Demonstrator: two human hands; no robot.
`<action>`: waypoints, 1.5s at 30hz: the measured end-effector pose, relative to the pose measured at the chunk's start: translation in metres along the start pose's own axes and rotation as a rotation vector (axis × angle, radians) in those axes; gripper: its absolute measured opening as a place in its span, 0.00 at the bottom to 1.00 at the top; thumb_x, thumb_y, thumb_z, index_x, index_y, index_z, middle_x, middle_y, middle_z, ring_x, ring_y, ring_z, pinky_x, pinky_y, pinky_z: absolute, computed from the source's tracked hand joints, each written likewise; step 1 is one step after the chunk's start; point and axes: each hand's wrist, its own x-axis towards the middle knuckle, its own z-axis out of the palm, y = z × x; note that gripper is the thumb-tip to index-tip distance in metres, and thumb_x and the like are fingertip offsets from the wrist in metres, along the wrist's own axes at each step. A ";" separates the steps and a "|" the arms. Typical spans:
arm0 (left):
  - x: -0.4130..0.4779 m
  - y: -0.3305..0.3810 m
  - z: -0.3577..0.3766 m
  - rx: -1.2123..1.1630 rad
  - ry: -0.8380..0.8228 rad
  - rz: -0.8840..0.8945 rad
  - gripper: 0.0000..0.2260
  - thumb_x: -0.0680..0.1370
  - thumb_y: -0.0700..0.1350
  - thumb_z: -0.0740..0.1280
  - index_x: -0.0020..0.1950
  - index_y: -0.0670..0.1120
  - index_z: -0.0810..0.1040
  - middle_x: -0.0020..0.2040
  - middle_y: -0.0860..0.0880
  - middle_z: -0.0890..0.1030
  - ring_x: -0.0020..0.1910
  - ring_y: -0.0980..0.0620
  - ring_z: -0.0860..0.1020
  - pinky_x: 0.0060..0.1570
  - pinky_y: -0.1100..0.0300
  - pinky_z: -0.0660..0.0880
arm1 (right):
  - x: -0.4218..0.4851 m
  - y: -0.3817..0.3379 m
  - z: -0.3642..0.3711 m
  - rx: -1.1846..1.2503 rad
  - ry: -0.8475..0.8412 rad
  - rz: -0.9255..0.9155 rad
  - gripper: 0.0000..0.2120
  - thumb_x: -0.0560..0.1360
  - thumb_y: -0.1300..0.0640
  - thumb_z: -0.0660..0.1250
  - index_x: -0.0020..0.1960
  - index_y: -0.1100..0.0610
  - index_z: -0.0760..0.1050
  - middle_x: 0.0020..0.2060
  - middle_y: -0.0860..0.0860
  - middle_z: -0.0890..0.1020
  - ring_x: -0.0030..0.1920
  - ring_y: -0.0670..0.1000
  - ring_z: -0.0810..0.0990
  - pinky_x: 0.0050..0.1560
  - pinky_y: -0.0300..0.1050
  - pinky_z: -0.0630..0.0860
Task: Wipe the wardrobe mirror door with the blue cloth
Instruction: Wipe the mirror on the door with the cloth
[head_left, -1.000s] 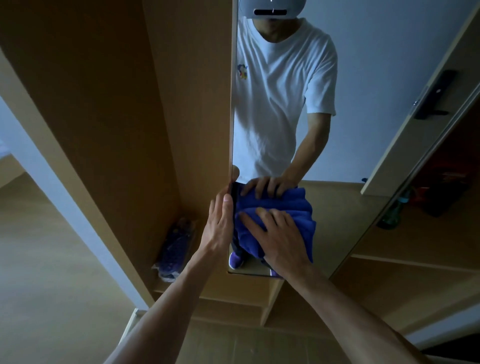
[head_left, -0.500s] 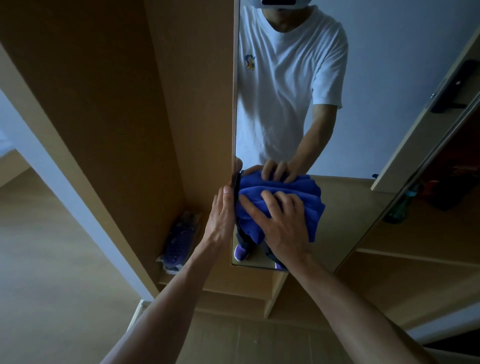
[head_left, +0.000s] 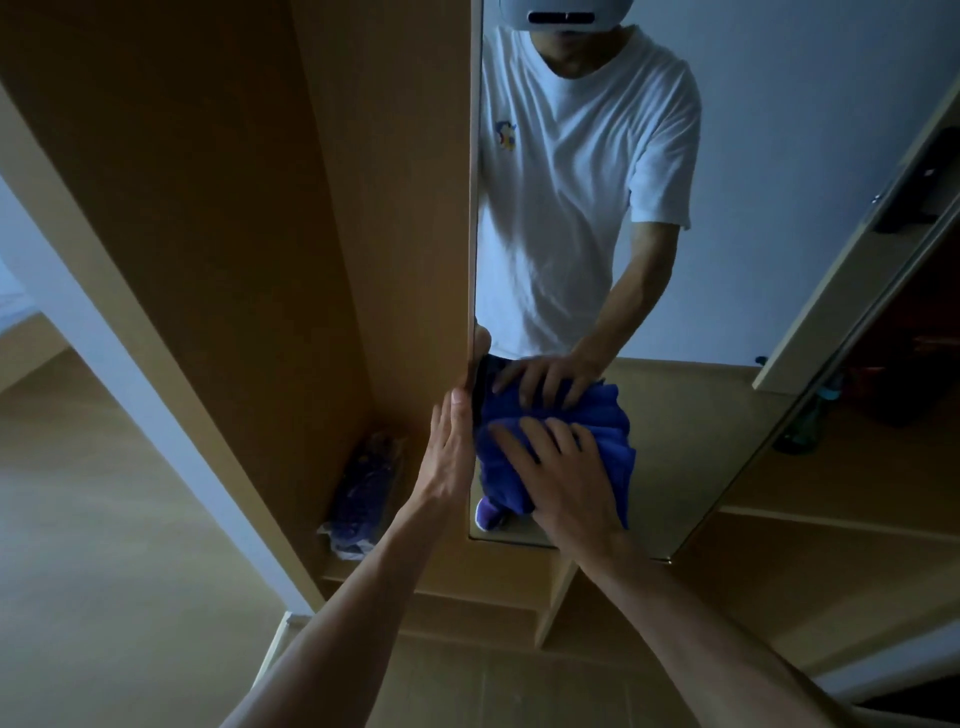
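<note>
The wardrobe mirror door (head_left: 753, 270) stands open before me and reflects a person in a white T-shirt. My right hand (head_left: 566, 478) lies flat with spread fingers on the blue cloth (head_left: 615, 431), pressing it against the lower left part of the glass, just above the mirror's bottom edge. The bunched cloth and its reflection meet under my fingers. My left hand (head_left: 449, 457) holds the door's left edge beside the cloth, fingers behind the edge and thumb on the mirror side.
Behind the door the wooden wardrobe interior (head_left: 208, 208) is open, with a purple item in clear plastic (head_left: 363, 493) on its bottom shelf. Wooden shelves (head_left: 831, 545) lie to the right. The mirror reflects a door with a black handle (head_left: 914, 197).
My right hand slid the cloth a little up the glass, then back down to about where it began. My left hand stayed on the door edge.
</note>
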 end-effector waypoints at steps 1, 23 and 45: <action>-0.001 -0.001 0.000 0.006 -0.005 0.008 0.18 0.87 0.57 0.41 0.68 0.64 0.67 0.64 0.57 0.72 0.69 0.55 0.69 0.74 0.45 0.65 | 0.004 0.004 -0.008 0.006 0.057 0.013 0.37 0.67 0.51 0.77 0.73 0.53 0.68 0.63 0.55 0.77 0.59 0.59 0.77 0.58 0.57 0.74; -0.002 -0.028 0.018 0.074 0.098 -0.042 0.21 0.87 0.59 0.46 0.80 0.61 0.60 0.77 0.52 0.67 0.74 0.50 0.67 0.69 0.52 0.64 | -0.066 0.058 0.034 -0.035 -0.092 -0.090 0.36 0.61 0.57 0.82 0.68 0.52 0.74 0.61 0.54 0.79 0.58 0.60 0.78 0.59 0.59 0.76; -0.009 -0.033 0.024 0.083 0.056 -0.078 0.23 0.86 0.59 0.47 0.82 0.62 0.51 0.82 0.48 0.59 0.78 0.46 0.61 0.73 0.45 0.61 | -0.045 0.093 -0.037 -0.124 0.210 0.075 0.24 0.77 0.56 0.63 0.73 0.46 0.71 0.61 0.62 0.77 0.56 0.64 0.76 0.57 0.63 0.71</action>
